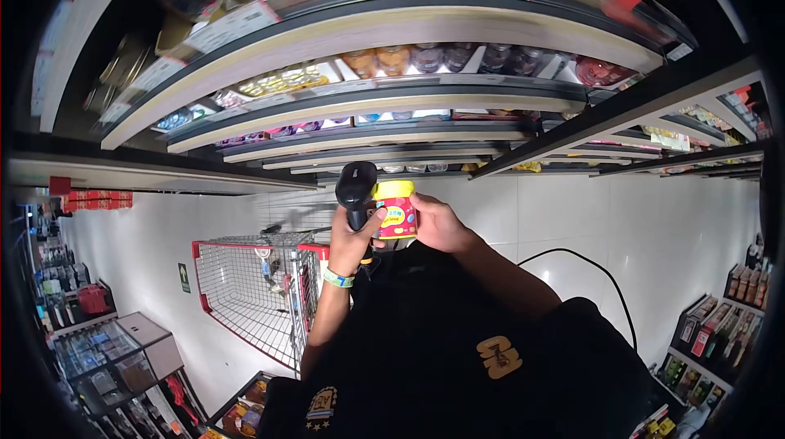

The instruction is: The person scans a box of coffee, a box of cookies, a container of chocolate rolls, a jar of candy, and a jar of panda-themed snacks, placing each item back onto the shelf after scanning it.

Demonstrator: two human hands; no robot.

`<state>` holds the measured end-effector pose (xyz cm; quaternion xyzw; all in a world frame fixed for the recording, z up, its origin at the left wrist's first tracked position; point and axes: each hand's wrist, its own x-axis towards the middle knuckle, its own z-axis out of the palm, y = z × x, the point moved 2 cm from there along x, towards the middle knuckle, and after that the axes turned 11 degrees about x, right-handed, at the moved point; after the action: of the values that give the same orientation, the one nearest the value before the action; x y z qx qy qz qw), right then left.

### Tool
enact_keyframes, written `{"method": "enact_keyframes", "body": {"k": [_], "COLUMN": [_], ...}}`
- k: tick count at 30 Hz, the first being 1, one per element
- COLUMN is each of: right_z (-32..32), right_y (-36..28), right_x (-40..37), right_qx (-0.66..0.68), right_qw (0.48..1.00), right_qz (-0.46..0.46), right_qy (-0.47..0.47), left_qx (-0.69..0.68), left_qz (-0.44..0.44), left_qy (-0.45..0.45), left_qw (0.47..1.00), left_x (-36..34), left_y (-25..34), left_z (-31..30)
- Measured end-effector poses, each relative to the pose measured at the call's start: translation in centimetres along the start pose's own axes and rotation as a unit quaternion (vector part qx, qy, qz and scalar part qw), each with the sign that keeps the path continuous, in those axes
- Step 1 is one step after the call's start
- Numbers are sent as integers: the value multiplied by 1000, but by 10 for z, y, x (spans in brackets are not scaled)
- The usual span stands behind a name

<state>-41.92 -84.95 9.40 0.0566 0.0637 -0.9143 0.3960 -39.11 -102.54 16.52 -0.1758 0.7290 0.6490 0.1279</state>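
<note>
A black handheld scanner (356,187) is gripped in my left hand (349,241), its head pointing up. My left thumb also rests against a red jar (398,222) with a yellow lid, just right of the scanner. On the jar's other side, my right hand (441,225) holds it with the fingers partly hidden behind it. The jar is upright between both hands, in front of my chest. A colourful band circles my left wrist.
Store shelves (392,100) with jars and packs stretch across the top. A wire shopping cart (253,292) with red trim stands at the left. A black cable (609,275) curves at the right. Display stands (123,357) line the lower left, and more goods (711,341) the lower right.
</note>
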Motion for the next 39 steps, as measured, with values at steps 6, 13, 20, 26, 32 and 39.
{"method": "enact_keyframes", "body": {"k": [6,13,20,26,32,39], "right_z": [-17,-17,-15,-5,4,-4], "right_y": [-38,-48,-72,-120,-151,-166], "right_x": [-21,-21,-17,-20,-12,0], "right_qx": [-180,-329,-390,-581,-700,-679], "right_qw": [982,935,906,752,548,497], "right_qz": [-29,12,-125,-227,-402,-461], "right_qy": [54,133,109,212,217,281], "left_qx": [56,122,145,110,152,159], "left_qz": [12,71,92,98,98,142], "left_qy": [-22,-29,-96,-117,-162,-136], "left_qw": [998,990,980,982,970,968], "left_x": [16,28,41,31,25,23], "left_y": [-3,1,5,6,6,3], "left_z": [22,43,59,69,66,60]}}
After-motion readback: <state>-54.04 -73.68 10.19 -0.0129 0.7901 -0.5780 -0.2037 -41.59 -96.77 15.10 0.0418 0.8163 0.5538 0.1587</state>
